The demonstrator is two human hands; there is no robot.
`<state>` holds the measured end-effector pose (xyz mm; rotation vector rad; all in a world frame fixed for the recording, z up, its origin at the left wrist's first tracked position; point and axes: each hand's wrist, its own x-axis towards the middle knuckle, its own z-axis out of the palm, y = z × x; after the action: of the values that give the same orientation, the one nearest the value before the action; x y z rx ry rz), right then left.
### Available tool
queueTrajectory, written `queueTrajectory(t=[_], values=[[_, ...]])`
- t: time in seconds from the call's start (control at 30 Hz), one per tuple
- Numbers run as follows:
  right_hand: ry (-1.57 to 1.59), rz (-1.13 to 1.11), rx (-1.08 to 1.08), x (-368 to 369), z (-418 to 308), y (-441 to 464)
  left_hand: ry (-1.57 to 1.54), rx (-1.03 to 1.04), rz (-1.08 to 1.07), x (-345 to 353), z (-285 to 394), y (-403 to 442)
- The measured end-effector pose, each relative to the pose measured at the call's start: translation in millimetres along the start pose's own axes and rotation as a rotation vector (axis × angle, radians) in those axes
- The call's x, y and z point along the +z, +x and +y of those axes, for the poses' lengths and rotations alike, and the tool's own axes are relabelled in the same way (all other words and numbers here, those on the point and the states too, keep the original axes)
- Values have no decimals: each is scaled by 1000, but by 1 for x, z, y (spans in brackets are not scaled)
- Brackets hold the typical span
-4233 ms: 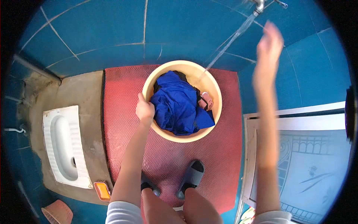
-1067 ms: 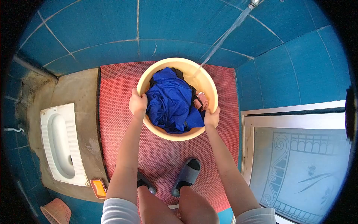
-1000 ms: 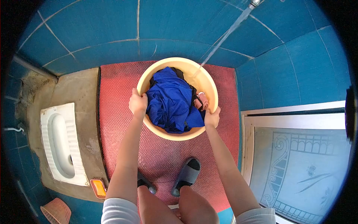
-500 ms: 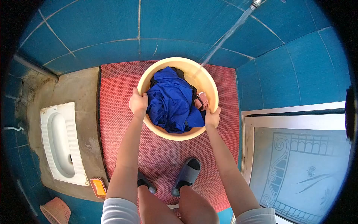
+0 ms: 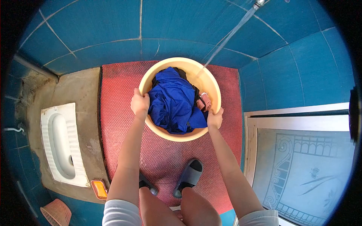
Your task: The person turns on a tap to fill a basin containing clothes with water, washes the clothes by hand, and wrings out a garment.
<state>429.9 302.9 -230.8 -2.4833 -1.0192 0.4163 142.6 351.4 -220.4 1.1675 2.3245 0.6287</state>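
A round cream-yellow basin [image 5: 177, 137] stands on the red mat, gripped at both sides. My left hand [image 5: 140, 103] is closed on its left rim, and my right hand [image 5: 215, 118] is closed on the lower right rim. Bunched blue cloth [image 5: 173, 101] fills much of the basin, with black cloth [image 5: 181, 73] showing at its upper edge. A small pink cloth item [image 5: 203, 102] lies by the right wall, near my right hand. From a tap [image 5: 258, 3] at the top, a stream of water [image 5: 230, 35] runs into the basin's upper right part.
The red textured mat [image 5: 120, 150] covers the floor under my slippered feet [image 5: 189, 175]. At left, a white squat toilet [image 5: 64, 145] is set in concrete, with an orange soap dish [image 5: 99, 189] and pink basket [image 5: 56, 213] below. A frosted door [image 5: 301, 169] is at right; blue tiled walls [image 5: 105, 22] surround.
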Motion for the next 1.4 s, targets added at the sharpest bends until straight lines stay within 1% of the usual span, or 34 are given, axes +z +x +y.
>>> queueTrajectory(t=[0.37, 0.73, 0.83, 0.93, 1.03, 1.37, 1.4], values=[[-15, -1, 15, 3, 2, 1, 9, -7, -4, -1, 0, 0], [-22, 58, -60, 8, 8, 5, 17, -1, 6, 2, -2, 1], [31, 34, -57, 8, 8, 5, 21, 6, 14, 2, -2, 1], [-21, 37, -25, 7, 7, 4, 30, -13, -12, 0, 1, 0], [17, 6, -30, 5, 5, 4, 30, 10, -13, 0, -1, 0], [43, 8, -44, 2, 2, 2, 46, 2, -35, -2, 0, -1], [36, 4, -4, -1, -3, 0, 53, -6, -35, -3, 1, -2]])
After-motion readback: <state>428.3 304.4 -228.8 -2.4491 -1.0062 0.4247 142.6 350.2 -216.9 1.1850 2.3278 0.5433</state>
